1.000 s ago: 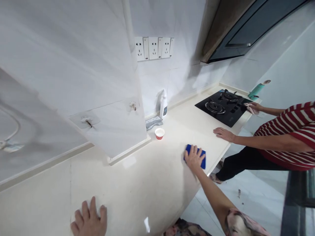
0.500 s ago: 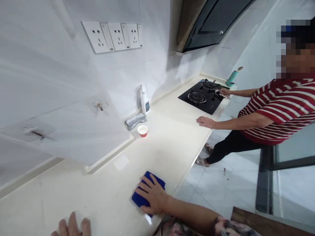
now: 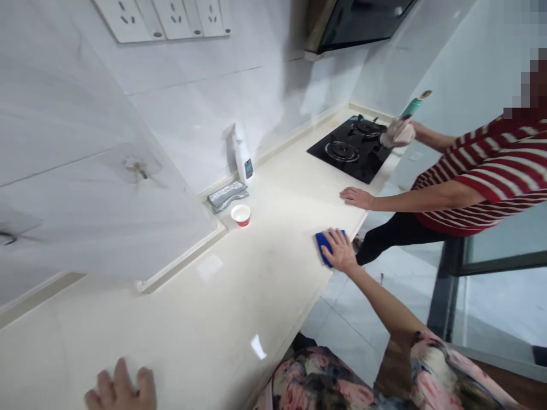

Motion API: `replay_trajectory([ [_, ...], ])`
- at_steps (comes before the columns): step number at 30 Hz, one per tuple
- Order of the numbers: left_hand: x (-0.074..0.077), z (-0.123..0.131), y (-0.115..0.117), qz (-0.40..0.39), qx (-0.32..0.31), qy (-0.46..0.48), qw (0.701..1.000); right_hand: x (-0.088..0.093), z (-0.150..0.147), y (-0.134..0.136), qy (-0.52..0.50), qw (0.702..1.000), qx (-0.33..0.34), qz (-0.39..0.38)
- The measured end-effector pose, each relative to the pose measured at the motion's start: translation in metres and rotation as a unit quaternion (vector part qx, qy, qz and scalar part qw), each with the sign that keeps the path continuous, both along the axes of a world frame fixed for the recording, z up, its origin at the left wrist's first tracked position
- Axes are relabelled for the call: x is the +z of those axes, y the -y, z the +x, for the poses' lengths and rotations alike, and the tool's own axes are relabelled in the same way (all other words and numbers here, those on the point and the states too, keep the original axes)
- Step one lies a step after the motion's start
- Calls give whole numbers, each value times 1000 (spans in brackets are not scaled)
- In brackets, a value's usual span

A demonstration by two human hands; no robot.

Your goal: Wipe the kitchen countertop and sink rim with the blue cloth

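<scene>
My right hand is pressed on a folded blue cloth at the front edge of the cream countertop, its fingers stretched across it. The thumb lies over the cloth's near side. At the bottom left, my left hand rests on the countertop with its fingers apart and nothing in them; its wrist is out of view.
A red and white paper cup, a silver-grey folded packet and a white bottle stand by the wall. Beyond is a black gas hob. A co-worker in red stripes leans one hand there, the other holding a pale cloth.
My right hand has slid the blue cloth forward and right along the counter's front edge. My left hand has barely moved. The co-worker's far hand has lifted with the pale cloth.
</scene>
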State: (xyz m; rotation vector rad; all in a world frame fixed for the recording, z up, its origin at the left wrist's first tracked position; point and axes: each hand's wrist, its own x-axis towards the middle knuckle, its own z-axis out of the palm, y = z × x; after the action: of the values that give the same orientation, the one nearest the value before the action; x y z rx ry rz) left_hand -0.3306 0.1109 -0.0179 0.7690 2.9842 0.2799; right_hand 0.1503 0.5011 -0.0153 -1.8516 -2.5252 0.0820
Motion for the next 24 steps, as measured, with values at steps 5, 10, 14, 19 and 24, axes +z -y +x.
replay_trajectory([
  [5, 3, 4, 1, 0, -3, 15, 1000, -25, -12, -3, 8, 993, -84, 84],
  [10, 2, 7, 4, 11, 8, 21, 1000, -29, -63, 16, -7, 989, -127, 77],
  [14, 2, 9, 6, 30, 3, 20, 999, -19, -137, 40, -23, 993, -95, 70],
  [19, 0, 8, 8, 26, 7, 17, 999, -2, -241, 102, -47, 998, 32, -5],
  [24, -1, 8, 10, 42, 3, 12, 999, 14, -293, 200, -89, 966, 228, -81],
])
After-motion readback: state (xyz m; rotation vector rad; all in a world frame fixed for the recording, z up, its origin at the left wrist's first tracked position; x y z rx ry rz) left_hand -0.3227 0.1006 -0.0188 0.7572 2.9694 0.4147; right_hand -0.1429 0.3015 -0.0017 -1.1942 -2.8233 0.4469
